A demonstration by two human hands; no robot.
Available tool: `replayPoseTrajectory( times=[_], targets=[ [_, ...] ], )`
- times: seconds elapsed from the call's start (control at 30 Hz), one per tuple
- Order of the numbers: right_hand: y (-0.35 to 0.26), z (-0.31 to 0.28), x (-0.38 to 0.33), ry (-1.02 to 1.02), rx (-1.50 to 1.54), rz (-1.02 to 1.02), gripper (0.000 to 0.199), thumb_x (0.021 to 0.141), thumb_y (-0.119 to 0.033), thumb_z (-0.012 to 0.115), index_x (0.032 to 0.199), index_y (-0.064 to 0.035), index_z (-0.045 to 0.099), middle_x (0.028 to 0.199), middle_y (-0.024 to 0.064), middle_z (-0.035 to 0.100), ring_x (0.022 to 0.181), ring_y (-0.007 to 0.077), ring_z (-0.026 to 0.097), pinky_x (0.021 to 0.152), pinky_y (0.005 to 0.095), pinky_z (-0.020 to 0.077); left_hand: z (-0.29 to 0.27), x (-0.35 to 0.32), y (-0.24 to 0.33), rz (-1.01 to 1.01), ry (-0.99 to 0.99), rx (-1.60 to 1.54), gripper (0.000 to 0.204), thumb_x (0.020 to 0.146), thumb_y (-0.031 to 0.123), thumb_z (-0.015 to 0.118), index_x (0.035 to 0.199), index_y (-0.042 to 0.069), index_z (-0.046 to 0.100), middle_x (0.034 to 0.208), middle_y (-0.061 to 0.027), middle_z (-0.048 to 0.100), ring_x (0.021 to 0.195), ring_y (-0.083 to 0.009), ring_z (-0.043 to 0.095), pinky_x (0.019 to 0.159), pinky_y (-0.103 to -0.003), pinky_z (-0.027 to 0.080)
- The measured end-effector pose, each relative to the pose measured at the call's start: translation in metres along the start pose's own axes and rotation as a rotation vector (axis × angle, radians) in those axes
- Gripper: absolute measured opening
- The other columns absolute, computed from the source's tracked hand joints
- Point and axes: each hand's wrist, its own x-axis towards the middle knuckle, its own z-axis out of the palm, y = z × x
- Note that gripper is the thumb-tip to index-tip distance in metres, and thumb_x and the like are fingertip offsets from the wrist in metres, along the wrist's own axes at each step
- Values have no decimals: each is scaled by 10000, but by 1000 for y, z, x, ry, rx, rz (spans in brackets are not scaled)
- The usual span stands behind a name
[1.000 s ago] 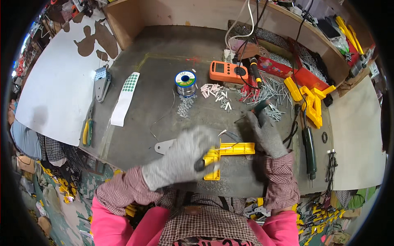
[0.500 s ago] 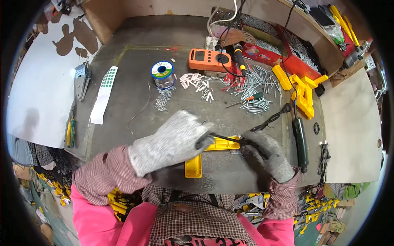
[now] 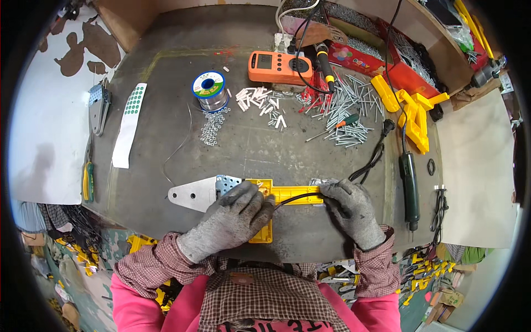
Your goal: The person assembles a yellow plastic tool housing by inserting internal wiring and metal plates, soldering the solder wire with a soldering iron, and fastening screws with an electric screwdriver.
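A T-shaped yellow plastic housing half (image 3: 293, 192) lies open-side up on the bench, its handle pointing right. At its left end is a pointed grey metal plate (image 3: 191, 193) with a perforated section. My left hand (image 3: 229, 221), in a grey glove, bends over the wide part of the housing, fingers closed. A black power cord (image 3: 296, 197) runs from beneath its thumb along the handle to my right hand (image 3: 351, 207), also gloved. My right fingers pinch the cord at the handle's right end. The cord's inner end is hidden under my left fingers.
A solder spool (image 3: 209, 88), small nuts (image 3: 211, 128), white sleeves (image 3: 251, 98), an orange multimeter (image 3: 279, 67) and loose screws (image 3: 348, 105) lie farther back. At right are yellow parts (image 3: 415, 119) and a hanging electric screwdriver (image 3: 409, 188). A sticker strip (image 3: 130, 124) and pliers (image 3: 88, 180) lie left.
My left hand has moved left and nearer to me, down onto the housing, drawing the cord's end there. The metal plate, hidden before, now shows. My right hand stays at the handle's end.
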Motion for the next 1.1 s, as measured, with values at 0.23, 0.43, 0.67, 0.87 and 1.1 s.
replayPoseTrajectory(
  times=[0.23,0.43,0.67,0.87,1.1],
  targets=[
    [-62,-4,34,-31,95,-171,407,788,-77,661,1187,-132,600,1151,93,599,951,283,648,785,385,536,-1,6,-10,29,-97,-142,432,837,204,599,1222,9,580,1199,-123,616,1164,-320,570,1010,-462,474],
    [-55,38,46,-73,87,-169,438,758,-48,667,1182,-146,620,1138,82,602,927,276,654,765,382,542,-7,2,-2,44,-162,-140,369,830,211,597,1163,51,606,1168,-122,624,1130,-297,590,1034,-482,450],
    [-52,43,46,-44,131,-184,472,740,-23,669,1190,-162,633,1129,100,600,891,280,659,740,378,543,-19,-3,19,19,-220,-73,519,784,245,583,1211,-50,560,1218,-191,577,1158,-324,562,1040,-496,431],
    [-56,39,51,-121,70,-194,455,763,-21,638,1192,-174,632,1153,126,586,915,293,653,757,382,542,-6,-14,41,-160,-356,-127,624,823,307,557,1299,-93,503,1331,-254,484,1302,-388,426,1100,-534,330],
    [-43,48,34,-188,-78,-75,455,814,-56,614,1259,-151,606,1141,155,596,964,330,635,784,400,526,-15,-5,41,-48,-385,-2,618,850,384,575,1304,-34,528,1385,-227,457,1306,-382,408,1077,-519,343]
  ],
)
